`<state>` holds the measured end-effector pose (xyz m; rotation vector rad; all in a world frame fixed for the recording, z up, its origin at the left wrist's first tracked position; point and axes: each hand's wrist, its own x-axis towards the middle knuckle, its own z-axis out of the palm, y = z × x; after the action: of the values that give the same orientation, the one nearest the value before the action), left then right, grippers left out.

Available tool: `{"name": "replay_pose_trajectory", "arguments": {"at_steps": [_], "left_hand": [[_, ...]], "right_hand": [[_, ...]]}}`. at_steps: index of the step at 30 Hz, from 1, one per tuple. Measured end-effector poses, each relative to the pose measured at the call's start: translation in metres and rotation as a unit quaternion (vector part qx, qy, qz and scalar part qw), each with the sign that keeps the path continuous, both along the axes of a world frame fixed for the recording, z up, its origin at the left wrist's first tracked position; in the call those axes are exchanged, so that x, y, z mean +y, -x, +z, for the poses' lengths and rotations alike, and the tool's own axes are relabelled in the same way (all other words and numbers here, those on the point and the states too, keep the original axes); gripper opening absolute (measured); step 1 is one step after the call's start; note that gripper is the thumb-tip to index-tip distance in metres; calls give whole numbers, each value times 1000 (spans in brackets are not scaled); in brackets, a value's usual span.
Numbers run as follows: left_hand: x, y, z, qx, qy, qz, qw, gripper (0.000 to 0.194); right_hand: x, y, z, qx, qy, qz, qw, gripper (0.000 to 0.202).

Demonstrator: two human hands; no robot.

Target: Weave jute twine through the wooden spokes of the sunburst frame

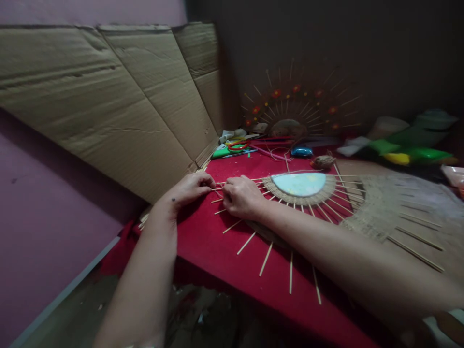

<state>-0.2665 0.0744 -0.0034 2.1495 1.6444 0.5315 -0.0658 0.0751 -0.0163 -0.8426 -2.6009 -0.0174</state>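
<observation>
A half-round frame of thin sticks [266, 258] fans out over a red cloth, with woven twine around a pale blue half-disc [299, 184] at its centre. At the frame's left end, my left hand [194, 188] is closed, thumb and fingers pinching the tip of a thin stick. Just right of it, my right hand [242, 197] has its fingers curled down over neighbouring sticks; what they grip is hidden. A woven twine band [379, 205] crosses the sticks on the right. My right forearm covers the frame's lower middle.
Cardboard [145, 96] leans at the left beside the red-covered table [203, 237]. Behind lie a twine ball [324, 161], a blue packet [302, 152] and red-handled scissors [237, 144]. A similar stick fan with flowers [286, 104] stands against the dark wall; green and yellow packets [409, 154] lie right.
</observation>
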Motion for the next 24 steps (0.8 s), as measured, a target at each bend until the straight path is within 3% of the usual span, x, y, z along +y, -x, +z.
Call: {"name": "replay_pose_trajectory", "arguments": {"at_steps": [4, 7, 15, 20, 24], "left_hand": [[-1, -2, -3, 0, -25, 2, 1000, 28], [0, -3, -4, 14, -50, 7, 999, 32], [10, -10, -12, 49, -117, -8, 992, 14], [11, -15, -14, 51, -131, -31, 990, 12], [10, -17, -14, 48, -143, -36, 988, 12]], "right_hand": [[-5, -2, 4, -2, 10, -40, 999, 26], [-9, -5, 8, -6, 27, -34, 999, 26], [-2, -10, 11, 35, 108, -50, 992, 29], [0, -13, 9, -16, 83, 40, 996, 25], [-1, -16, 10, -32, 71, 69, 995, 24]]}}
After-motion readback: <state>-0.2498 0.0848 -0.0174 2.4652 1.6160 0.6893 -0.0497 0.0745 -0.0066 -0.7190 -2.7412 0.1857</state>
